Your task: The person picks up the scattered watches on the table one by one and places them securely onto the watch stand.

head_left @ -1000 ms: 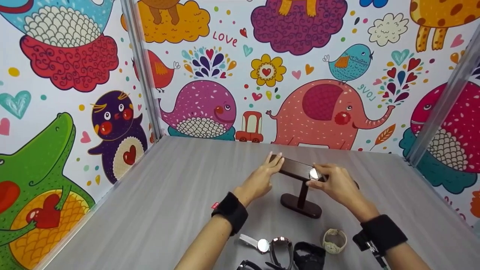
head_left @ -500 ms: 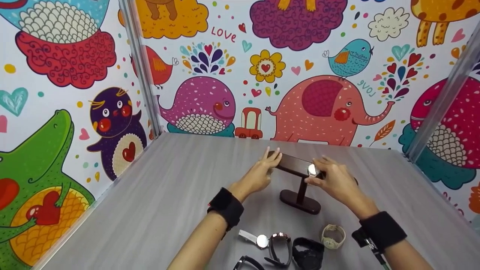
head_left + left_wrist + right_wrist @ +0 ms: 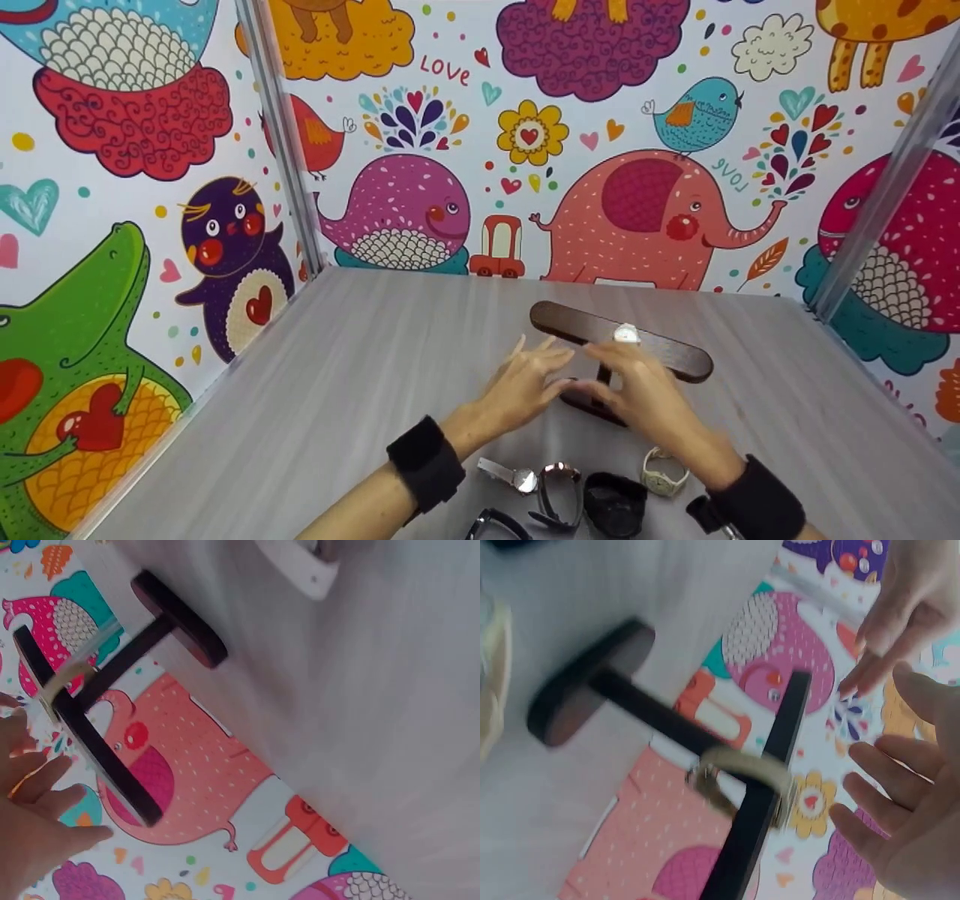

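Note:
A dark wooden T-shaped watch stand (image 3: 675, 354) stands on the table. Around the middle of its bar hangs a watch (image 3: 625, 334) with a pale dial; the right wrist view shows its light strap (image 3: 750, 765) looped round the bar. My left hand (image 3: 521, 382) hovers in front of the stand with relaxed fingers, holding nothing. Close beside it is my right hand (image 3: 649, 390), also holding nothing, thumb and fingers spread apart. From the head camera the two hands overlap the stand's post and part of its base. Both hands are off the bar in the right wrist view.
Several watches lie near the front: a white one (image 3: 511, 475), one with a dark strap (image 3: 560, 499), a bulky black one (image 3: 616, 504), a cream one (image 3: 664, 478) and a dark band (image 3: 495, 523). Printed panels (image 3: 420, 300) border the grey table (image 3: 337, 405).
Both hands have let go and drawn back toward the person: the left from the bar's left end, the right from the watch. The watch stays on the bar.

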`<state>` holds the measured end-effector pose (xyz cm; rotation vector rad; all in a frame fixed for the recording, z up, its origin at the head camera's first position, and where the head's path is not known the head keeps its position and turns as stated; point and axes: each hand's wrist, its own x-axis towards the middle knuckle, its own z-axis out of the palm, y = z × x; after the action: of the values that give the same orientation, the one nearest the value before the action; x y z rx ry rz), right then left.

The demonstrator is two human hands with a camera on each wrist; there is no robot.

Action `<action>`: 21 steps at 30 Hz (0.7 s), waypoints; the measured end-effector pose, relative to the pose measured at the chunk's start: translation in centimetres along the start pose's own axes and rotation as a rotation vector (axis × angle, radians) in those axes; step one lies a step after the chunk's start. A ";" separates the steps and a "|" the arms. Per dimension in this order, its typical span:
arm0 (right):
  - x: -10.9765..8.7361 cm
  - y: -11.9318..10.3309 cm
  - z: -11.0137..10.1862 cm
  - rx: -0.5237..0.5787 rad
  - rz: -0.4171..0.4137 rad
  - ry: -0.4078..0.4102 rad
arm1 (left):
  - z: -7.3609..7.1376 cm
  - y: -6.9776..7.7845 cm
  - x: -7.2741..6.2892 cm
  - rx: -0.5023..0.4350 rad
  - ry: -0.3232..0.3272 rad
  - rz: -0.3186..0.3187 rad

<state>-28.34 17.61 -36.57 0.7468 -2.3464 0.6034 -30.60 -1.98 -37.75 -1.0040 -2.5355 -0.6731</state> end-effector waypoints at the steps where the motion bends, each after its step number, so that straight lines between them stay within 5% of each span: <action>1: -0.4 -0.3 0.2 0.004 -0.014 -0.016 | 0.0 0.3 -0.3 0.000 -0.015 0.000; 10: -4.1 -1.2 2.3 0.001 0.009 -0.205 | 1.0 1.9 -3.1 0.018 -0.163 -0.072; 21: -6.1 -1.4 4.2 -0.010 0.055 -0.403 | 2.7 1.8 -4.9 0.264 -0.231 -0.027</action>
<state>-25.13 16.41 -43.23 0.8671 -2.7421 0.4991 -26.26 -2.08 -41.76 -1.0044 -2.7463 -0.2281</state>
